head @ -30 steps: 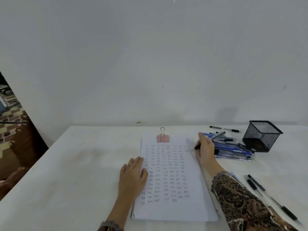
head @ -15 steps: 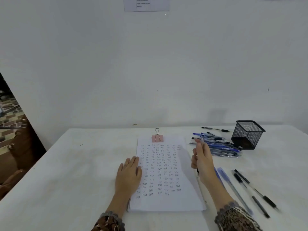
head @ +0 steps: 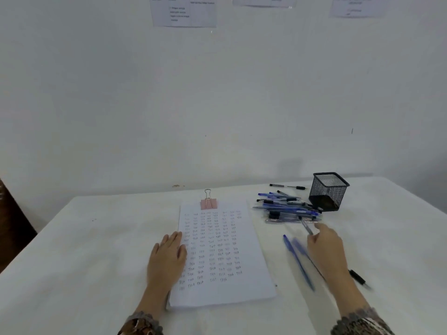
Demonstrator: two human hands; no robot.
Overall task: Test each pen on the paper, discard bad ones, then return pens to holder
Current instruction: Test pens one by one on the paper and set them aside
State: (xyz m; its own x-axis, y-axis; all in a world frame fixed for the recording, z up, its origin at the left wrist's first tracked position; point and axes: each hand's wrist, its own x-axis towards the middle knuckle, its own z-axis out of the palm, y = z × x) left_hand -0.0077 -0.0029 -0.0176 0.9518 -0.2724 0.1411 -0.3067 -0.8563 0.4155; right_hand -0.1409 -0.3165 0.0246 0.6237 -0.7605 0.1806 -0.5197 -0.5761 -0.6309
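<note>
1. Head view: the left hand [head: 169, 258] lies flat, fingers straight, on the left edge of the paper [head: 249, 238], probably to stop the sheets sliding while pens are tried.
2. The right hand [head: 326, 250] is off the sheet, near the pen pile [head: 285, 209]. Blur makes this uncertain, but its fingers seem to pinch a grey pen [head: 306, 228] that points toward the pile.
3. The mesh holder [head: 329, 192] stands just behind the pile with no pens sticking out of it, so returning them looks not yet begun.
4. Two blue pens [head: 298, 262] lie just left of the right hand and a black pen [head: 360, 279] lies right of the wrist. These may be a sorted group, good or bad I cannot tell.
5. A binder clip [head: 208, 201] holds the paper's top edge, and rows of test marks fill most of the page.
</note>
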